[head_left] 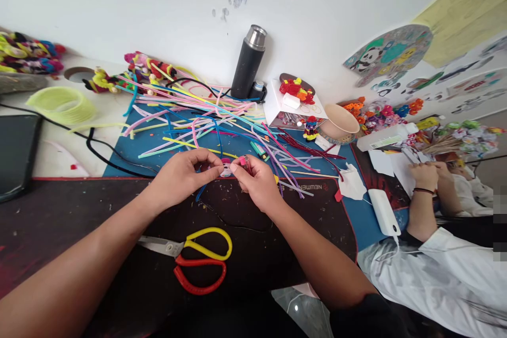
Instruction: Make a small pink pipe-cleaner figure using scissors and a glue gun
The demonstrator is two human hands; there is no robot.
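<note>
Between my two hands, above the dark mat [277, 253], is a small white and pink piece [226, 168], partly covered by fingertips. My left hand [186, 171] pinches its left side with thumb and forefinger. From the other side my right hand [257, 182] has its thumb and fingers closed on the same piece. A small bright pink bit [243, 160] shows at the right fingers; its kind is unclear. Scissors [198, 256] with one yellow and one red handle lie below the hands, blades pointing left.
Coloured pipe cleaners [206, 111] spread behind the hands. A black thermos [248, 63] stands by the wall, left of a white box [293, 108] and a beige bowl [339, 122]. A phone [18, 153] lies far left. Right, another person's hands [425, 179] work near a white power bank [383, 212].
</note>
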